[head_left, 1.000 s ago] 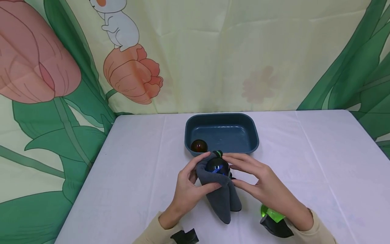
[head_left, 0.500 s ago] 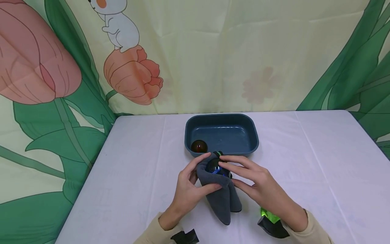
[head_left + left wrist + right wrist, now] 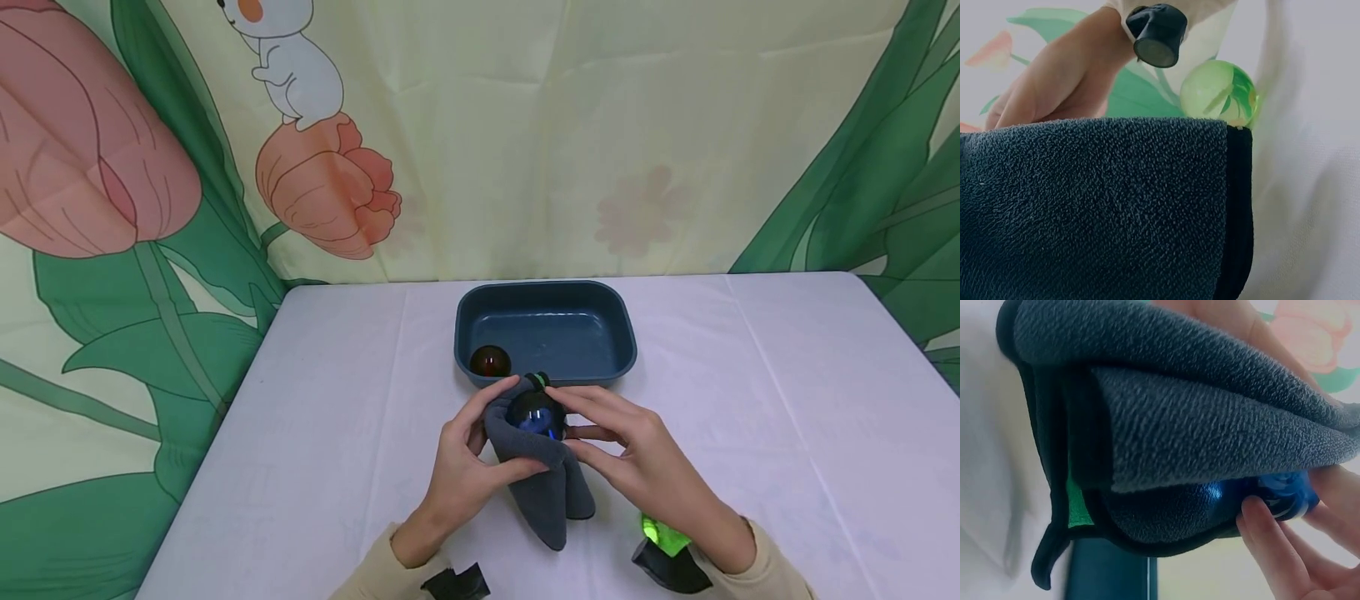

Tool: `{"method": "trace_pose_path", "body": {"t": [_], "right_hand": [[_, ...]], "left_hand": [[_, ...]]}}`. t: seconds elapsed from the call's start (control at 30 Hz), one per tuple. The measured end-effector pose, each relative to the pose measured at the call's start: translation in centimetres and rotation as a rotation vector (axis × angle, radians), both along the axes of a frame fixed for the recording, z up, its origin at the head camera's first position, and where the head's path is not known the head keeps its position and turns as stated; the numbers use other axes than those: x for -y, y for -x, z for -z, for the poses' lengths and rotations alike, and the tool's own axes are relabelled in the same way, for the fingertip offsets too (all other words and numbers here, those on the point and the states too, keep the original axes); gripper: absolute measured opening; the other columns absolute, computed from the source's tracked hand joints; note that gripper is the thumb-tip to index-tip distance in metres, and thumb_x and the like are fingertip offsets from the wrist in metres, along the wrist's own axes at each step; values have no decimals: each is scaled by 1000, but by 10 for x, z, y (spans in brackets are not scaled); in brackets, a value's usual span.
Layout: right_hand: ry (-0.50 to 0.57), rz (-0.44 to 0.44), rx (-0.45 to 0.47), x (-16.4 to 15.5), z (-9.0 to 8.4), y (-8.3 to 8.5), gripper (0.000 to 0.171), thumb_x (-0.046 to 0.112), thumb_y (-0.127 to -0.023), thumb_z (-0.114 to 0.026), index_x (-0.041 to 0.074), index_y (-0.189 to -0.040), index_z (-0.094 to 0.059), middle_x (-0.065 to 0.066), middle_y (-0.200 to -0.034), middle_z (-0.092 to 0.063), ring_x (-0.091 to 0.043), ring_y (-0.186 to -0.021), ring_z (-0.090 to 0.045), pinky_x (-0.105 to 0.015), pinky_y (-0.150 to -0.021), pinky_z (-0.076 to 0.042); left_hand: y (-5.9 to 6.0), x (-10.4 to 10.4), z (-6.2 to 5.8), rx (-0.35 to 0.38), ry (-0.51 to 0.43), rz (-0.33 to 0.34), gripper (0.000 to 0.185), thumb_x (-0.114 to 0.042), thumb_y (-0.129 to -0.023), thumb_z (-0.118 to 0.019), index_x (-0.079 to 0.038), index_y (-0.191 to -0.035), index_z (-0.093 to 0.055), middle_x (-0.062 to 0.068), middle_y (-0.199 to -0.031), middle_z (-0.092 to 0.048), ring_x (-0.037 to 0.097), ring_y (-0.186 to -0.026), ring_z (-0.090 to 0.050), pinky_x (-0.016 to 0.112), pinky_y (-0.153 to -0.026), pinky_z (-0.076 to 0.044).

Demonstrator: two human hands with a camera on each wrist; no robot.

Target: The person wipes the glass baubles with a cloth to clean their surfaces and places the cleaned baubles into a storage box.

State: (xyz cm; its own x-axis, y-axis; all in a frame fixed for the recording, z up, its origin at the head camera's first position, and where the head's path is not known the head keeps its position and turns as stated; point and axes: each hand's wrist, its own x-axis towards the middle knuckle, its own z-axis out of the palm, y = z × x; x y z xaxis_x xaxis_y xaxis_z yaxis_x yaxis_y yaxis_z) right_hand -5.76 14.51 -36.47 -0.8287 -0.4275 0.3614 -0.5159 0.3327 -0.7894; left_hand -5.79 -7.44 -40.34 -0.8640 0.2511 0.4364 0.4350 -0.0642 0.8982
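A dark blue glass ball point(image 3: 536, 414) sits in a fold of a grey towel point(image 3: 546, 508) above the near side of the table. My left hand point(image 3: 467, 467) holds the towel around the ball, thumb across the front. My right hand point(image 3: 637, 442) pinches the ball's right side between fingers and thumb. In the right wrist view, the fingers point(image 3: 1275, 547) meet the shiny blue ball point(image 3: 1285, 492) under the towel's edge. Towel covers most of the ball there. In the left wrist view, the towel point(image 3: 1097, 206) hides the ball completely.
A dark blue rectangular basin point(image 3: 547, 290) stands just beyond my hands, with a dark amber ball point(image 3: 491, 361) in its near left corner. A clear green ball point(image 3: 1216, 94) lies on the table near my right wrist. A white cloth point(image 3: 330, 400) covers the table.
My right fingers have shifted over the ball, first across its top, then back to its right side. The ball's blue reflection looks different. My left hand and the towel stay nearly still.
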Motion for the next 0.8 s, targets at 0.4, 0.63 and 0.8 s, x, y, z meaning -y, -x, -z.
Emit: {"method": "trace_pose_path", "body": {"t": [0.4, 0.63, 0.8], "right_hand": [[-86, -14, -77, -6, -4, 3, 69, -5, -77, -80, 16, -139, -58, -2, -136, -59, -17, -113, -65, -20, -89, -56], [-99, -50, -259, -5, -3, 5, 76, -12, -66, -85, 15, -134, -63, -5, -136, -60, -16, -123, -59, -10, -95, -48], [-77, -55, -286, -3, 0, 4, 77, -15, -64, -84, 13, -133, -64, -7, -134, -61, -16, -123, -58, -9, -96, -47]], "left_hand": [[3, 0, 1, -22, -15, -19, 76, 5, -75, -83, -5, -143, -49, 19, -131, -61, 22, -116, -65, 32, -99, -54], [1, 0, 0, 0, -26, -4, 75, 6, -76, -82, -6, -143, -50, 19, -133, -60, 22, -117, -64, 32, -99, -54], [1, 0, -1, 17, -24, -3, 76, 5, -76, -82, -6, -143, -49, 18, -133, -60, 22, -118, -63, 32, -100, -53]]}}
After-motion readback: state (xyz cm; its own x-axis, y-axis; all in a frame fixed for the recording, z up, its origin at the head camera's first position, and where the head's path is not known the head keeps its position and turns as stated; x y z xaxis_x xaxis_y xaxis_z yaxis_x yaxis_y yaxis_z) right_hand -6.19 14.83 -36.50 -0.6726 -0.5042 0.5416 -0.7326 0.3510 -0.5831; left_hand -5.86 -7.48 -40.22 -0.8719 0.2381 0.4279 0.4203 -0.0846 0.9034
